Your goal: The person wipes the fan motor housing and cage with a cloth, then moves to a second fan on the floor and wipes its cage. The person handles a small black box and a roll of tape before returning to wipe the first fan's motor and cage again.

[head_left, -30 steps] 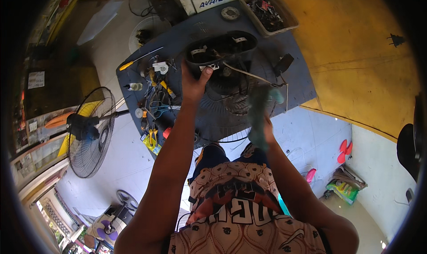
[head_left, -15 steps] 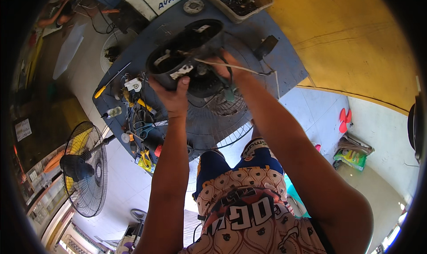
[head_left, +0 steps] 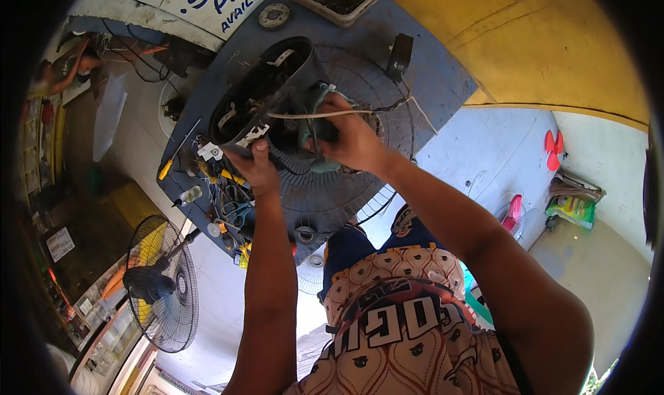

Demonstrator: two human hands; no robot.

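A black, oval, hollow housing (head_left: 296, 76) is tilted above the blue table, its open side showing wires and white clips inside. My left hand (head_left: 259, 171) grips its near lower end, thumb on the edge beside a white clip. Bunched in my right hand (head_left: 354, 138) is a teal cloth (head_left: 325, 165), held against the side of the housing; part of the fingers is hidden. A pale cable (head_left: 346, 113) runs from the housing across that hand toward the right. Beneath both hands lies a round wire fan grille (head_left: 339, 205).
A tray (head_left: 382, 1) of small parts and a metal disc (head_left: 274, 16) sit at the table's far side. A black box-shaped piece (head_left: 400, 56) stands right. Scissors (head_left: 240, 213), a yellow-handled screwdriver (head_left: 166, 169) and tools crowd the left edge. A standing fan (head_left: 155, 284) is left.
My right hand has brought the cloth up from hanging below it to the side of the housing. The view has shifted, and the left hand keeps its grip.
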